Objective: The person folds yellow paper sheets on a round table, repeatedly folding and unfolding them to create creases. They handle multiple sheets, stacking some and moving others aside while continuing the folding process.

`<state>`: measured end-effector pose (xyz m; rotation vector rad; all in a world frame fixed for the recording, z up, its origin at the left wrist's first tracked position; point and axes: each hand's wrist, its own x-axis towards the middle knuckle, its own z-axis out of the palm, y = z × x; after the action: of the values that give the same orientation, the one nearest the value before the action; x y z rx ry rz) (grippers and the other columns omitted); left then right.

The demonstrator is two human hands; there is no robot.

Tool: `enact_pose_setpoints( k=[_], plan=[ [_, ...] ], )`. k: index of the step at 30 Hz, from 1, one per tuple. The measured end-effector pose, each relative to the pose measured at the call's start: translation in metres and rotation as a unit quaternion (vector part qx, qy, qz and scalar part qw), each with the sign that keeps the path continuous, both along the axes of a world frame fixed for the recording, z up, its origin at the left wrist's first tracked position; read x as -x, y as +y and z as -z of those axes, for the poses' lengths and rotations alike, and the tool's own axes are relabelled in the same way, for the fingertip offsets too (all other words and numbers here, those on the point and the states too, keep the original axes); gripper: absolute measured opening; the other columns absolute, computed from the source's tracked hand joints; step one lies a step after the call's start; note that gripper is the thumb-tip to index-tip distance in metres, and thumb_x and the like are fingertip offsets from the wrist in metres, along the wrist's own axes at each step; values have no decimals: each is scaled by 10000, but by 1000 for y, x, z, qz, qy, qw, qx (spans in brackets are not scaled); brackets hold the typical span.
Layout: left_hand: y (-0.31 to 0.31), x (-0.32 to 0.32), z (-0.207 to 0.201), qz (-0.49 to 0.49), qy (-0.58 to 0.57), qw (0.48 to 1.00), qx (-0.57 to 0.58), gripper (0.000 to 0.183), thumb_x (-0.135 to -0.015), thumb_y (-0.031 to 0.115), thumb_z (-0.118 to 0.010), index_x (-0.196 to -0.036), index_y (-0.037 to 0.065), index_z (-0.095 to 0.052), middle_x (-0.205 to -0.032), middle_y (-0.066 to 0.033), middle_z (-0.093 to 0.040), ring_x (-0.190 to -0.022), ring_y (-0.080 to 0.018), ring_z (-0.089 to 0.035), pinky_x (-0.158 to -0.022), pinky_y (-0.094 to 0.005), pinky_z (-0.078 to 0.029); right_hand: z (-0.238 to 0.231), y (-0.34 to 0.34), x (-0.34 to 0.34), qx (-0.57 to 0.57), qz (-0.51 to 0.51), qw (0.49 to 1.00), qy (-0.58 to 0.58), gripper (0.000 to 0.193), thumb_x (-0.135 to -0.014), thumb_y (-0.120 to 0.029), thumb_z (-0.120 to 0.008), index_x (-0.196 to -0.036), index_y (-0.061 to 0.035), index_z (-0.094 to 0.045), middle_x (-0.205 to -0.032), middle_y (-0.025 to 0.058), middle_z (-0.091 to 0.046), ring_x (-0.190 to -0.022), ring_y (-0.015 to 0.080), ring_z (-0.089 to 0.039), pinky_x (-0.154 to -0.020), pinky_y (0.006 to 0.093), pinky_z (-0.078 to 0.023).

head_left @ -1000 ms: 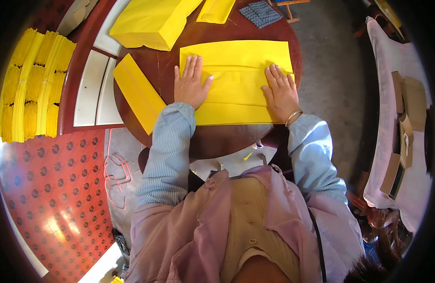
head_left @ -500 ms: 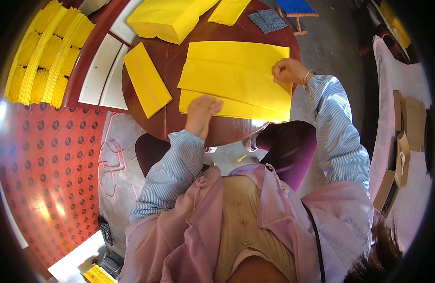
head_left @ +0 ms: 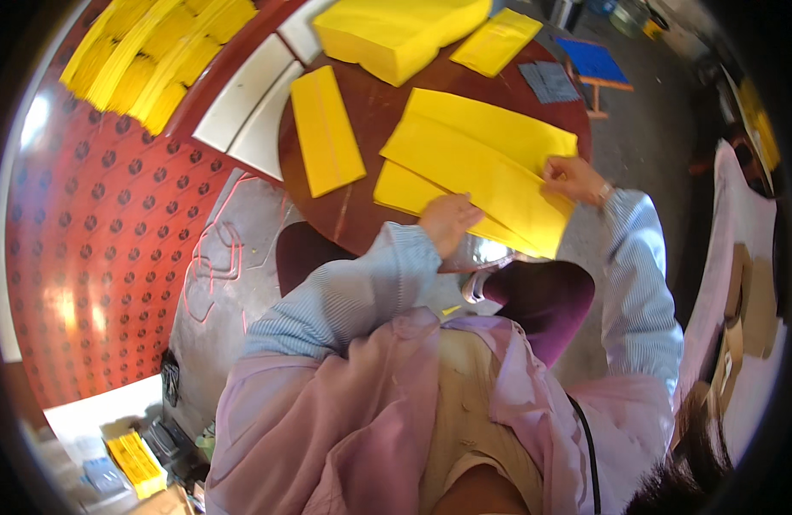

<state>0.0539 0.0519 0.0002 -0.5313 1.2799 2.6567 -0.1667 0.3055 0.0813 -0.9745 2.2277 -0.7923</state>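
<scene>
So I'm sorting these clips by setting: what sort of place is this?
Probably a small paper-folding workshop. A round wooden table holds a large yellow sheet under both hands, a thick stack of yellow paper sits beyond it, and more yellow bundles lie on the floor.

Two hands (head_left: 447,221), one folded yellow sheet (head_left: 482,163)
</scene>
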Motion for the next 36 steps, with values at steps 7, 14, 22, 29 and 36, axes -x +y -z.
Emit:
enact_pose_setpoints(
  k=[7, 14, 22, 29, 36],
  plan=[
    [20, 31, -46, -70, -150, 983, -79, 400, -1089, 108, -526, -1474, 21, -463, -1480, -187, -565, -1298, -377, -626, -1047, -439, -587, -27, 18, -19, -2, 48, 997, 61, 352, -865, -191, -800, -1192, -99, -707, -1054, 99, -743, -968, 203, -694, -908, 346, -535],
    [24, 37, -52, -47, -113, 992, -32, 436, -1137, 181, -408, -1511, -42, -408, -1575, -255, -423, -1385, -443, -560, -1130, -460, -549, -13, 36, -22, 46, 165, 954, 246, 406, -884, -175, -779, -1280, -109, -727, -1521, 122, -579, -1374, 375, -507, -1173, 531, -399],
    [4, 23, -73, -73, -114, 982, -134, 380, -1074, 160, -557, -1407, -8, -487, -1478, -223, -516, -1331, -415, -591, -1178, -547, -479, -27, 28, -65, 176, 203, 922, 280, 243, -906, -129, -804, -1147, -98, -797, -1135, 83, -765, -988, 256, -709, -921, 374, -582],
    [-22, 2, -81, -94, -20, 977, -193, 369, -1027, 124, -605, -1386, 56, -555, -1412, -95, -634, -1318, -308, -610, -1179, -514, -468, -46, 8, -84, 158, 178, 971, -27, 394, -1031, -316, -705, -1308, -36, -717, -1209, 95, -749, -1071, 204, -709, -948, 322, -560],
    [-86, -30, -96, -110, 113, 977, -146, 439, -1015, 67, -616, -1447, 80, -539, -1488, -82, -602, -1330, -284, -605, -1135, -464, -496, -46, -57, -137, 223, 155, 900, -342, 308, -996, -41, -726, -1289, 39, -673, -1151, 54, -758, -1005, 122, -714, -912, 257, -558]
  ],
)
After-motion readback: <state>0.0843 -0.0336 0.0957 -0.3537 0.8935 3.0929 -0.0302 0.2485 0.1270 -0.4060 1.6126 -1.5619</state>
